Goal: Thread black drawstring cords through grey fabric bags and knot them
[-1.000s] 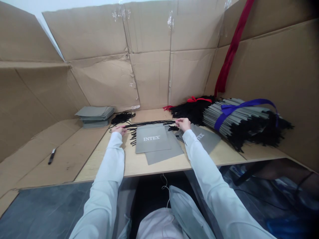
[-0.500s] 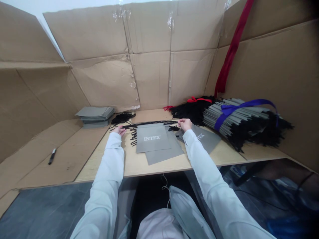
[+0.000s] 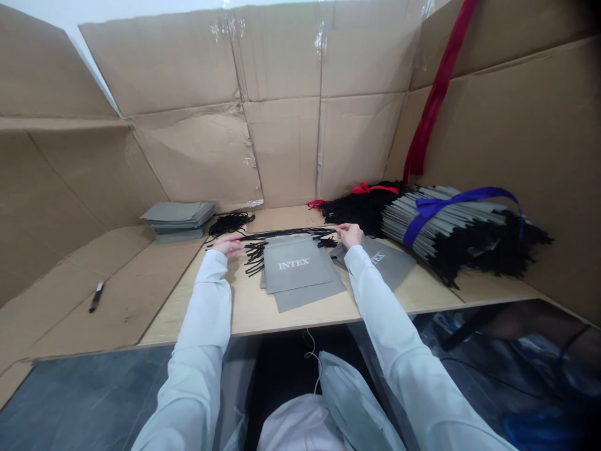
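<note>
Several thin black cords [image 3: 291, 233] stretch side to side across the table, above the top edges of the grey bags. At their left end, my left hand [image 3: 228, 245] is closed on the cords. My right hand [image 3: 349, 235] pinches their other end between thumb and fingers. Just below the cords lies a flat grey drawstring bag [image 3: 295, 268] printed INTEX, on top of other grey bags that stick out beneath it. Black cord ends [image 3: 256, 258] fan out on its left side. Partly behind my right wrist is another grey INTEX bag [image 3: 398, 266].
A stack of grey bags [image 3: 181, 219] stands at the back left, beside a heap of black cords [image 3: 231, 222]. At the right lie a bag bundle tied with purple ribbon [image 3: 434, 210] and black cords [image 3: 359, 207] tied in red. A marker [image 3: 96, 297] rests at left. Cardboard walls [image 3: 282, 150] enclose the table.
The top INTEX bag has shifted slightly right and toward me. My left hand has moved a little right along the cords. My right hand has hardly moved.
</note>
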Available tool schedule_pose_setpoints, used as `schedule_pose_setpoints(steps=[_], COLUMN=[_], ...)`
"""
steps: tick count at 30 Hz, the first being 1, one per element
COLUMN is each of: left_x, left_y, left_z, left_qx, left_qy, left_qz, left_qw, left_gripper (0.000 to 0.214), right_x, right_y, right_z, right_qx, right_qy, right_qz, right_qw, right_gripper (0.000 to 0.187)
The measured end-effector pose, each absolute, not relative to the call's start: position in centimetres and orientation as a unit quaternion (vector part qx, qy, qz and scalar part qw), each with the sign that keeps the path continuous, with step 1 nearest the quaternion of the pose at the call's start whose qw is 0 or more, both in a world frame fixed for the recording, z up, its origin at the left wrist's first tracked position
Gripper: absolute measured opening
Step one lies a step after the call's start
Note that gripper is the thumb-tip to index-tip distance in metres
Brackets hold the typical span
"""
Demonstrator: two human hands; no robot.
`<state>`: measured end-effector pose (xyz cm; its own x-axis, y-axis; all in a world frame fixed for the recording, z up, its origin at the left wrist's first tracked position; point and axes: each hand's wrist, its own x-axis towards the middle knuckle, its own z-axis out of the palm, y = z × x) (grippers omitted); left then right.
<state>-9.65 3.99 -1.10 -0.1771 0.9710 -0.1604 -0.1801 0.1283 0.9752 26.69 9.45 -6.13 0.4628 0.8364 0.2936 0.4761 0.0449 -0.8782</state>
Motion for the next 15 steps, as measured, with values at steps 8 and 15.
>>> schedule_pose_setpoints(steps=[8,15], left_x=[-7.0,-1.6], left_y=[1.4,3.1], left_z=[0.3,-1.4], left_qx=[0.497,0.529], left_qy=[0.445,0.492], left_qz=[0.345,0.336], left_qw=[0.661,0.605], left_gripper=[0.03,0.035], right_x=[23.6,17.0], right_y=[8.5,8.0], right_z=[-2.6,1.9], right_qx=[-0.577,-0.451], right_qy=[-0.551,-0.733], right_qz=[0.209,0.202], right_qw=[0.565,0.467], right_gripper=[0.014,0.009])
